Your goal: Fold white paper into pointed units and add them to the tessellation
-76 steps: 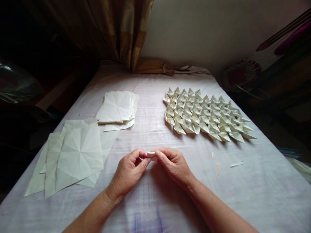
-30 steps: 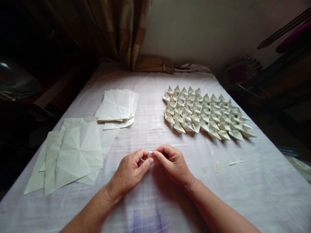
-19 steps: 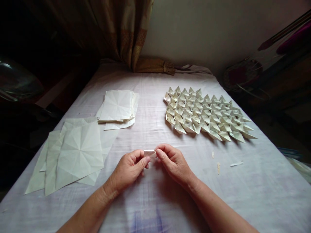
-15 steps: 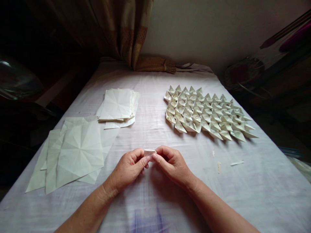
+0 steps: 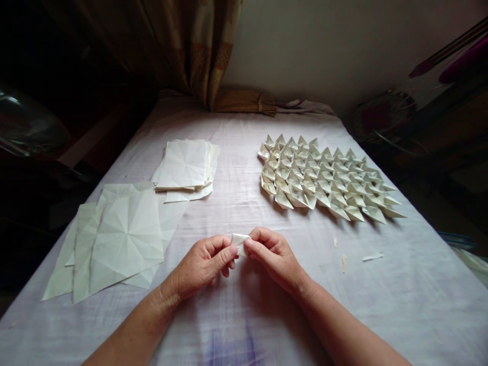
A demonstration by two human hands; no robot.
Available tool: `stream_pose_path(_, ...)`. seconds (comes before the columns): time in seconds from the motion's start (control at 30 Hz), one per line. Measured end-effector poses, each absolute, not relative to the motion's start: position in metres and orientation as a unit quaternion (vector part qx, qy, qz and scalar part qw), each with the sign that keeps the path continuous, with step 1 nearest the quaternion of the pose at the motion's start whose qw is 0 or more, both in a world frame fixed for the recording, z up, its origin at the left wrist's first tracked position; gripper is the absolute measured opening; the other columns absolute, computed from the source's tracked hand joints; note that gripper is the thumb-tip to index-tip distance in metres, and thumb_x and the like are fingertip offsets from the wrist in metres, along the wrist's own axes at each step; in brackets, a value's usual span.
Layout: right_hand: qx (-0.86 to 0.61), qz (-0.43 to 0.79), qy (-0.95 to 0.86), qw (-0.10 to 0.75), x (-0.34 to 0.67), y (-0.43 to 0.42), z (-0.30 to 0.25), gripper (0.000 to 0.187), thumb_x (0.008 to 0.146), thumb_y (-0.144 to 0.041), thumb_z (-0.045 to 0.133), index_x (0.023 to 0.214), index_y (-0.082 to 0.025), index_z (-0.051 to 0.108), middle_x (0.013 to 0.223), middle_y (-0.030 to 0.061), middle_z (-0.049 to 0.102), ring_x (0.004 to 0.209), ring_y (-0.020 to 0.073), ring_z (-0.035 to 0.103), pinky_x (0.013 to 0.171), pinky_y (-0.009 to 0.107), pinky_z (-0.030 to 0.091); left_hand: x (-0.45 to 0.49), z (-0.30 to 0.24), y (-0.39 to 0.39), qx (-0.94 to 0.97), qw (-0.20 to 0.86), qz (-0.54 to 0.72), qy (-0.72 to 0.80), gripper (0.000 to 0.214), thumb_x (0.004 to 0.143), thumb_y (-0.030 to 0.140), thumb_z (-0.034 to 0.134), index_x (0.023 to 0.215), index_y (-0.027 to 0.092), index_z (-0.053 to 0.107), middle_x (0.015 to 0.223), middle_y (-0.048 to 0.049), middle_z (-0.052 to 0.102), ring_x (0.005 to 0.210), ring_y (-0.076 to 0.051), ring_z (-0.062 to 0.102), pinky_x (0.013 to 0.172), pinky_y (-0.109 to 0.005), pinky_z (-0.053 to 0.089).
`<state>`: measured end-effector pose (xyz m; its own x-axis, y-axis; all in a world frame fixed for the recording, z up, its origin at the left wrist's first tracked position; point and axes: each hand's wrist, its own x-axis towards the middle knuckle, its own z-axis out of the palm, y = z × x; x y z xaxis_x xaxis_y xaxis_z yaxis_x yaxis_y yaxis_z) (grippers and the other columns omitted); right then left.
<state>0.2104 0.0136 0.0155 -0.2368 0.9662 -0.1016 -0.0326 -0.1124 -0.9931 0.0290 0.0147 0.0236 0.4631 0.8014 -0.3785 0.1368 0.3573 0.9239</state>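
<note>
A small folded piece of white paper (image 5: 240,240) is pinched between my two hands, above the near middle of the cloth. My left hand (image 5: 206,262) grips its left side between thumb and fingers. On the other side, my right hand (image 5: 276,256) has thumb and forefinger closed on the right edge. Fingertips cover part of the paper, so its full shape is hidden. Beyond my right hand, many folded paper boats (image 5: 320,178) stand in close rows.
Creased paper squares (image 5: 127,239) lie spread on the left, with a neat paper stack (image 5: 182,165) behind them. Small paper scraps (image 5: 371,257) rest at the right. A pale cloth (image 5: 236,152) covers the surface; a gold curtain (image 5: 209,56) hangs at the far end.
Both hands have shifted slightly to the right with the folded paper. More of the paper's face now shows between the fingers, and it looks turned.
</note>
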Motion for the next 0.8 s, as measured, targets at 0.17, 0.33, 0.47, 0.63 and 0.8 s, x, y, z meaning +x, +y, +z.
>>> stream_pose_path(0.17,-0.448,0.569,-0.547,0.419,0.2087,0.0134,0.0154,0.04,0.085,-0.052,0.062,0.063,-0.019,0.054,0.057,-0.003,0.054,0.052,0.0097,0.046,0.053,0.021,0.04,0.0294,0.0193,0.0127,0.519,0.664,0.266,0.468,0.047,0.082,0.063,0.058,0.07,0.018,0.051,0.057,0.0045,0.051,0.041,-0.005,0.035,0.038,-0.017,0.027)
stream_pose_path(0.33,-0.452,0.549,-0.572,0.41,0.2076,0.013,0.0116,0.043,0.089,-0.053,0.056,0.062,-0.019,0.053,0.055,-0.003,0.051,0.053,0.0098,0.044,0.052,0.021,0.038,0.0338,0.0219,0.0103,0.572,0.622,0.272,0.46,0.043,0.085,0.055,0.057,0.064,0.018,0.051,0.056,0.0038,0.047,0.049,-0.007,0.038,0.044,-0.018,0.03)
stream_pose_path(0.47,-0.468,0.52,-0.576,0.422,0.2075,0.0132,0.0091,0.041,0.088,-0.048,0.057,0.059,-0.019,0.051,0.052,-0.0048,0.045,0.051,0.0091,0.039,0.05,0.021,0.035,0.0346,0.0222,0.0095,0.576,0.621,0.262,0.462,0.044,0.088,0.056,0.053,0.066,0.019,0.051,0.056,0.0041,0.048,0.046,-0.007,0.037,0.043,-0.019,0.03)
stream_pose_path(0.63,-0.482,0.513,-0.566,0.429,0.2066,0.0135,0.0079,0.037,0.088,-0.045,0.058,0.061,-0.019,0.053,0.053,-0.0045,0.047,0.052,0.0092,0.041,0.051,0.021,0.036,0.0326,0.0203,0.0101,0.577,0.631,0.246,0.456,0.041,0.09,0.054,0.05,0.069,0.019,0.051,0.058,0.0038,0.05,0.044,-0.007,0.04,0.042,-0.019,0.032)
stream_pose_path(0.8,-0.471,0.525,-0.567,0.427,0.208,0.0149,0.0087,0.039,0.091,-0.047,0.053,0.064,-0.019,0.054,0.056,-0.0034,0.051,0.052,0.0094,0.043,0.051,0.021,0.037,0.0333,0.0177,0.011,0.567,0.598,0.287,0.489,0.038,0.089,0.05,0.052,0.066,0.02,0.048,0.055,0.0051,0.047,0.044,-0.007,0.037,0.043,-0.02,0.031)
